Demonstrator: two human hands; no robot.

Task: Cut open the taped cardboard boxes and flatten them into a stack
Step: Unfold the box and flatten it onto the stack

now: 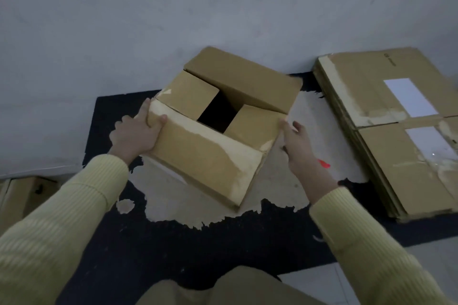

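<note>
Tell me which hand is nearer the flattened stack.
Right. The right hand hovers beside the open box's right corner, on the side facing the flattened stack. The left hand grips the box's left corner, with the box between it and the stack.

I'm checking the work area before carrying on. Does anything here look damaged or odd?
Yes. The black floor mat is torn away under the open box, baring a ragged pale patch. The box's flap edges show pale, peeled strips.
</note>
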